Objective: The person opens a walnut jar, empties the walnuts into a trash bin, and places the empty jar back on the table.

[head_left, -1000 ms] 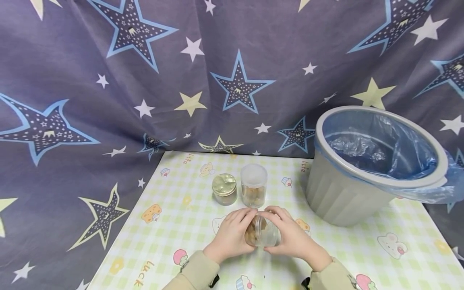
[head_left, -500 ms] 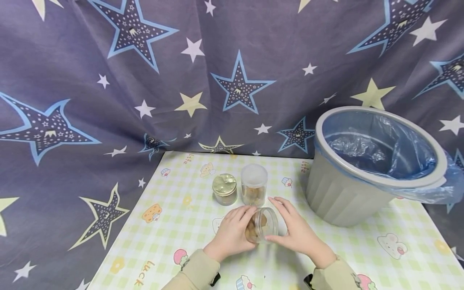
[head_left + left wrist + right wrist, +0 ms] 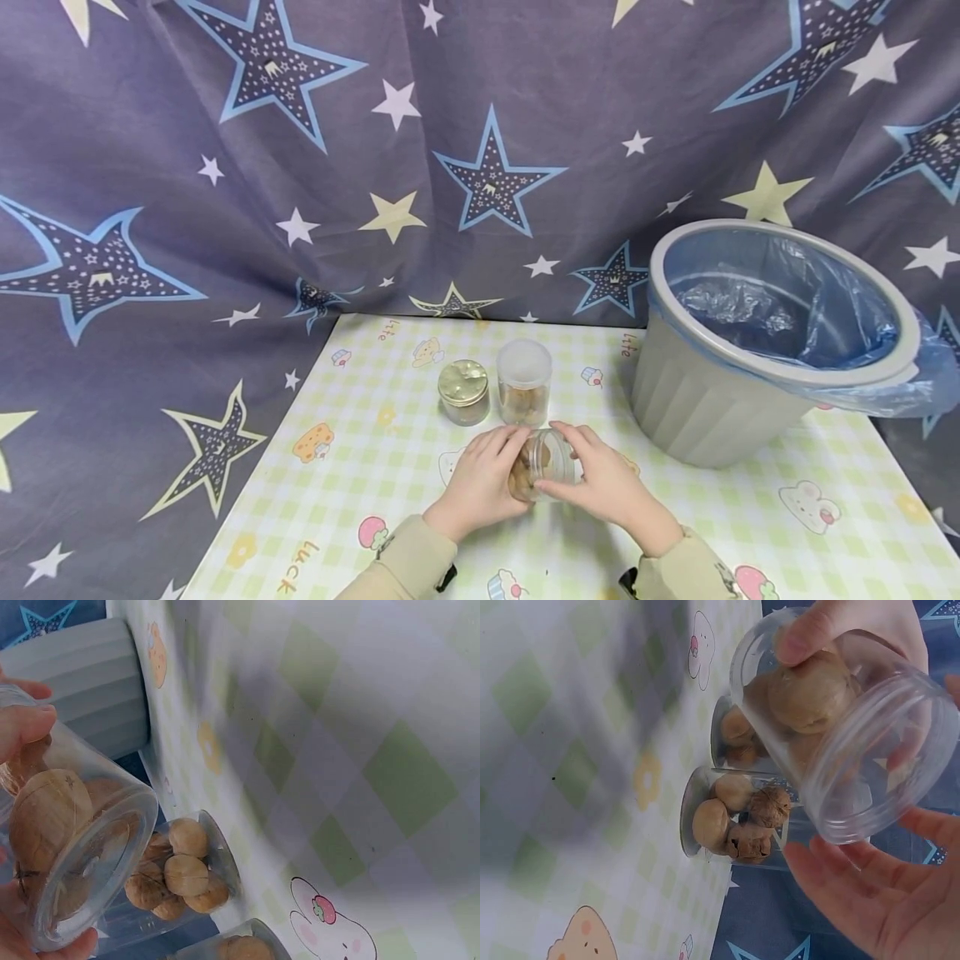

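A clear plastic jar of walnuts [image 3: 542, 465] is held tilted just above the table [image 3: 360, 467], its clear end facing up and right. My left hand [image 3: 480, 483] grips the jar's body from the left. My right hand [image 3: 607, 483] wraps fingers and thumb around its upper end. In the left wrist view the jar [image 3: 67, 855] fills the left side. The right wrist view shows the jar [image 3: 840, 727] with the left hand's fingers [image 3: 817, 630] on top and my right hand [image 3: 870, 892] under its rim. I cannot tell whether a lid is on.
Behind the hands stand a gold-lidded jar [image 3: 463, 390] and a taller white-lidded jar of walnuts [image 3: 524, 392]. A grey bin [image 3: 697, 400] lined with a blue bag sits at the right. Star-patterned cloth [image 3: 225, 208] hangs behind and beside the table.
One second ago both hands gripped the jar. Half a second ago the right hand came off with fingers spread. Now it is back around the jar's end.
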{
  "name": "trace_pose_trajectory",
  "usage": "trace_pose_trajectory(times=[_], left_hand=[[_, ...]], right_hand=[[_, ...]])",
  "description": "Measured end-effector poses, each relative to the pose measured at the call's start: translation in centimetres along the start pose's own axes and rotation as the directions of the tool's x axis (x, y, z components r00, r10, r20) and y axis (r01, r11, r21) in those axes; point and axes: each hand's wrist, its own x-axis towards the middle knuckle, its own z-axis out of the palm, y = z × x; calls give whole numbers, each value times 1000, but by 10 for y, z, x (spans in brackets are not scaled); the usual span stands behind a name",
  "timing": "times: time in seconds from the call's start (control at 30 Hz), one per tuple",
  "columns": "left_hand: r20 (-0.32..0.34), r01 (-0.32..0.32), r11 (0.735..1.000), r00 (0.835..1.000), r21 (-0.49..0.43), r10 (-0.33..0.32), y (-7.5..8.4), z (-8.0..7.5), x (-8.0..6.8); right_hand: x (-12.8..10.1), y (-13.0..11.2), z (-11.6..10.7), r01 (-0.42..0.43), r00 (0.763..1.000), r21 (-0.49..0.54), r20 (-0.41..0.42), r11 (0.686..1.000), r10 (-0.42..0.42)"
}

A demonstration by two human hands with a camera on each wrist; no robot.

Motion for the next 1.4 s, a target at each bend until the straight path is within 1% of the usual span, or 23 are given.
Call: trace_pose_trajectory(times=[0.1,0.2,0.27,0.43,0.53,0.6,0.63,0.67,0.7,0.77,0.83,0.9,0.93,1.0,1.1,1.2,1.3,1.4], left_hand=[[10,1,1000,1000,6,-1,0,0,-1],[26,4,1000,1000,-2,-4,0,0,-2],[39,9,1000,999,-15,-8,1,0,-3],[57,25,998,998,-49,-22,1,-1,-3],[58,29,998,998,-59,-26,2,-3,-3],[58,29,998,998,-59,-25,2,-3,-3],[58,28,998,998,-57,-25,2,-4,-3],[58,27,998,998,-57,-24,2,-4,-3],[57,26,998,998,-56,-23,1,-4,-3],[51,25,998,998,-54,-22,1,-4,-4],[42,21,999,999,-48,-19,1,-3,-4],[36,14,999,999,-40,-12,2,-3,-3],[35,9,999,999,-35,-7,2,-2,-3],[38,0,1000,999,-28,1,3,-2,-3],[44,-7,1000,999,-24,8,4,-1,-3],[44,-6,1000,999,-16,7,5,0,-3],[44,-4,1000,999,-12,4,5,1,-3],[47,-2,1000,999,-15,2,5,1,-4]], right_hand=[[0,4,0,125,992,-17,-23,992,-125],[0,8,0,265,963,-22,-36,964,-266],[0,10,-2,332,942,-25,-35,943,-333],[0,14,-3,437,896,-101,-39,894,-442],[1,15,-4,494,863,-134,-42,859,-503],[0,16,-4,516,850,-142,-34,845,-525],[0,16,-5,518,849,-144,-29,843,-527],[-1,16,-5,514,853,-140,-25,846,-522],[-1,16,-6,500,862,-126,-24,857,-506],[-3,15,-6,445,892,-104,-38,890,-450],[-4,13,-5,356,930,-79,-67,931,-362],[-5,10,-3,244,964,-68,-95,967,-250],[-5,8,-1,185,977,-66,-100,981,-191],[-5,4,1,76,993,-60,-84,995,-81],[-5,-2,4,-34,999,-57,-25,998,32],[-4,-5,5,-75,997,-51,12,996,75],[-4,-6,5,-69,998,-46,11,997,69],[-5,-4,6,-12,1000,-25,5,1000,12]])
